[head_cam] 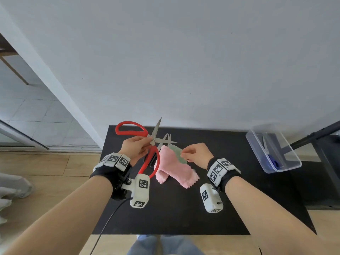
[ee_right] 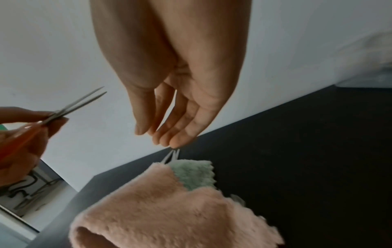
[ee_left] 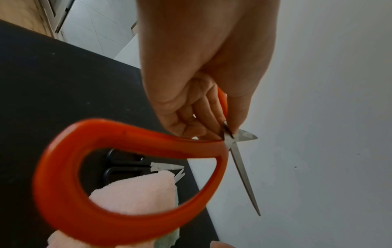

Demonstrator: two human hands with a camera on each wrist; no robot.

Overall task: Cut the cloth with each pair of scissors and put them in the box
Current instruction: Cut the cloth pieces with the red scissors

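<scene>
The left hand [head_cam: 135, 149] pinches the red-handled scissors [head_cam: 147, 144] at the pivot, above the left part of the black table [head_cam: 184, 208]. Their blades are spread wide: one points up toward the white wall [head_cam: 184, 52], the other to the right. One red loop is up by the table's far left corner, the other hangs down toward the wrist.

The right hand [head_cam: 197, 154] is over the pink cloth [head_cam: 173, 170]. In the head view it seems to hold the green cloth edge [head_cam: 177, 153], but the right wrist view shows the fingers relaxed and just above it, so I cannot tell if it grips.

Scissors I count four: the red pair, one black-handled pair [ee_left: 127, 166] and one small metal pair [head_cam: 168, 139] lying by the far edge behind the cloth, and one blue-handled pair [head_cam: 272, 159] inside the clear plastic box [head_cam: 294, 162]. The box stands at the right far corner, partly past the table edge. The near half of the table is bare.
</scene>
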